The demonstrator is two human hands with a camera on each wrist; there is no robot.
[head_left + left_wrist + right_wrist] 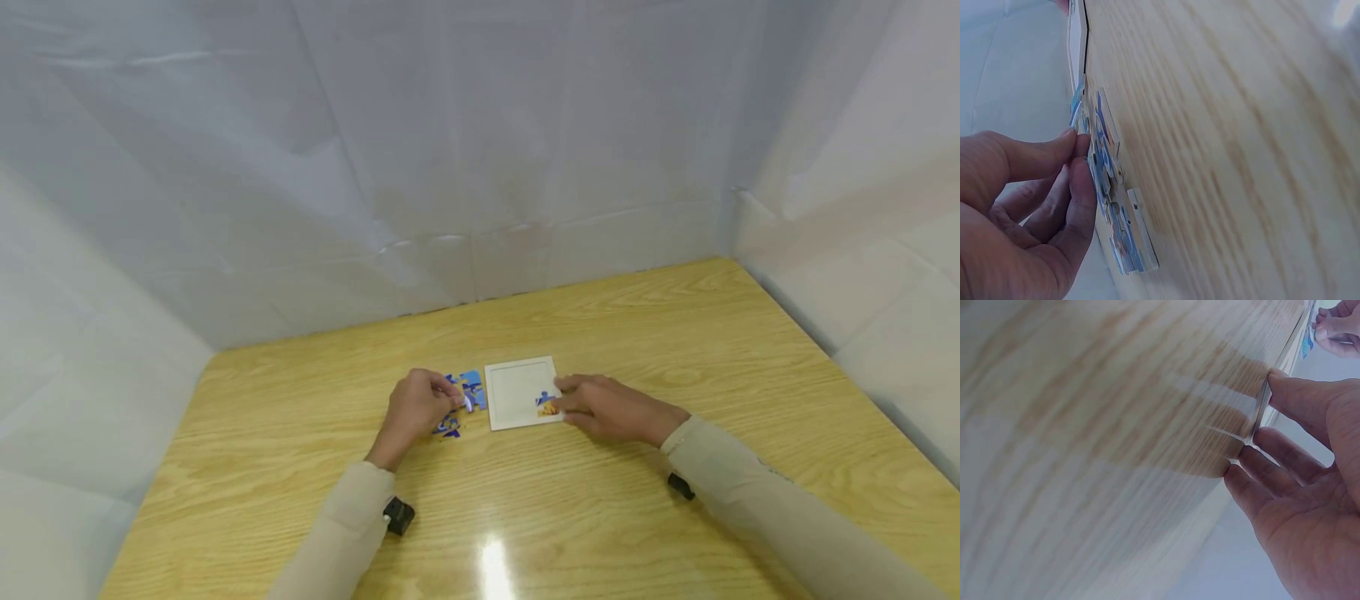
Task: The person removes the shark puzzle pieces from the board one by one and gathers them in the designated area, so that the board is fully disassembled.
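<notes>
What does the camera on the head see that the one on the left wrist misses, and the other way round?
Only the head view shows the whole scene: the right hand at the white tray, one puzzle piece lying in the tray by its fingers, and the white sheeting behind. Only the left-wrist view shows, close up, the fingertips touching the loose puzzle pieces. Both show the left hand, those pieces and the wooden table.

Your right hand (pixel 1310 506) rested its fingertips (pixel 1275 378) against the edge of the thin white board (pixel 1285 359) on the wooden table (pixel 1097 425); your other hand (pixel 1338 328) showed beyond.
</notes>
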